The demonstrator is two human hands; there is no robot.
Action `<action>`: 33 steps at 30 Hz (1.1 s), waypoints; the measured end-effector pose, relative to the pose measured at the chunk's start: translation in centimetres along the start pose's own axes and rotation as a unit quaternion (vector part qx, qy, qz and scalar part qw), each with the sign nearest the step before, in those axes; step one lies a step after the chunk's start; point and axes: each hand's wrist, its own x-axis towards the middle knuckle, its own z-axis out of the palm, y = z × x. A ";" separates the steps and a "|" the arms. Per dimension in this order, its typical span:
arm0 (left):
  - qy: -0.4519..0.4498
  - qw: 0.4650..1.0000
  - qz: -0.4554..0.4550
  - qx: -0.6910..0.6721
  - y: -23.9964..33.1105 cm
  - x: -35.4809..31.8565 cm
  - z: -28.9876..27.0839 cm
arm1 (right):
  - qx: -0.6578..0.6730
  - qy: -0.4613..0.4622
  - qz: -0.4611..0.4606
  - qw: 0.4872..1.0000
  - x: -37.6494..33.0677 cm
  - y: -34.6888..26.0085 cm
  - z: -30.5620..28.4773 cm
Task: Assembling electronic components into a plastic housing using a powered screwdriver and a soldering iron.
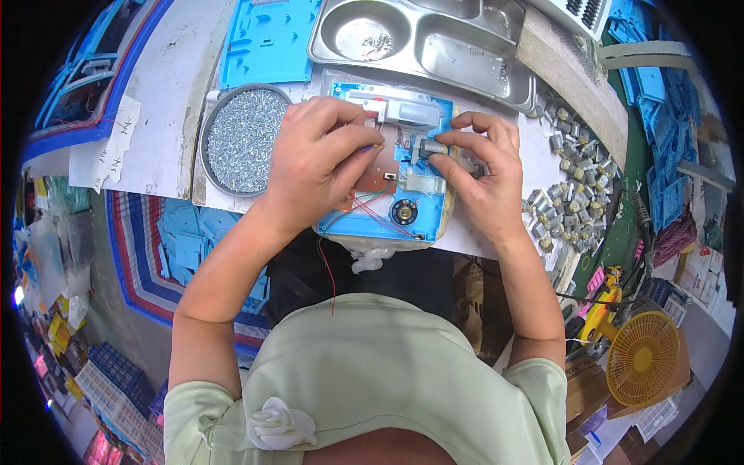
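Note:
A blue plastic housing (360, 225) lies in front of me, fitted with a brown circuit board (380, 174), a round black speaker (404, 211), a white plastic block (412, 114) and thin red and green wires. My right hand (490, 167) grips a small silver motor (432, 148) between thumb and fingers at the housing's right side. Over the left part of the board, my left hand (325, 155) has its thumb and fingertips pinched together; whatever is between them is too small to make out. Below the motor sits a clear plastic piece (423, 183).
Left of the housing stands a round bowl of small screws (245, 139). A metal compartment tray (434, 77) lies at the back, beside another blue panel (267, 43). Loose motors (570, 209) are heaped at the right. A striped bag (147, 271) holds blue parts at the lower left.

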 end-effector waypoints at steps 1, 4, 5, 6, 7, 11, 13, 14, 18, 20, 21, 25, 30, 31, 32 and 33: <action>0.000 1.000 0.002 0.002 -0.1 -0.4 -0.1 | -0.002 -0.009 0.009 1.000 0.1 -0.1 0.0; 0.005 1.000 0.004 0.007 -0.4 -1.0 -0.2 | -0.079 -0.026 -0.033 0.996 0.7 -0.7 -0.6; 0.010 1.000 0.002 0.009 -0.5 -1.1 -0.2 | -0.120 -0.032 -0.062 0.990 1.0 -1.1 -0.8; 0.015 1.000 0.001 0.011 -0.5 -1.2 -0.3 | -0.161 -0.038 -0.090 0.982 1.3 -1.5 -1.0; 0.017 1.000 0.000 0.009 -0.6 -1.2 -0.3 | -0.202 -0.043 -0.118 0.971 1.4 -1.7 -1.1; 0.026 1.000 0.008 0.005 -0.6 -1.1 -0.3 | -0.204 -0.027 -0.110 0.972 1.7 -2.3 -1.4; 0.028 0.999 0.015 0.004 -0.6 -1.3 -0.3 | -0.154 0.027 -0.097 0.983 2.1 -2.8 -1.9; 0.031 0.999 0.016 0.005 -0.7 -1.3 -0.3 | -0.137 0.044 -0.147 0.979 2.8 -2.6 -1.4; 0.052 0.998 0.019 0.008 -0.7 -1.1 0.1 | -0.137 0.014 -0.252 0.958 3.9 -3.1 1.9; 0.050 0.999 0.020 0.007 -0.7 -1.2 0.0 | -0.149 -0.009 -0.251 0.956 4.1 -3.8 2.7; 0.050 0.999 0.022 0.004 -0.7 -1.1 0.1 | -0.159 -0.020 -0.250 0.955 4.3 -4.0 2.8; 0.056 0.998 -0.023 -0.019 -0.6 -1.1 0.4 | -0.190 -0.006 -0.253 0.948 4.2 -3.7 2.6; 0.025 0.998 -0.055 -0.031 -0.4 -1.1 0.2 | -0.163 0.009 -0.232 0.959 3.3 -3.0 2.3; 0.024 0.998 -0.048 -0.021 -0.5 -1.0 0.3 | -0.162 0.014 -0.227 0.960 3.2 -3.0 2.2; 0.022 0.999 -0.040 -0.010 -0.6 -1.0 0.3 | -0.161 0.014 -0.226 0.961 3.1 -2.9 2.3; 0.020 0.999 -0.031 0.001 -0.7 -0.9 0.4 | -0.160 0.014 -0.224 0.961 3.1 -3.0 2.3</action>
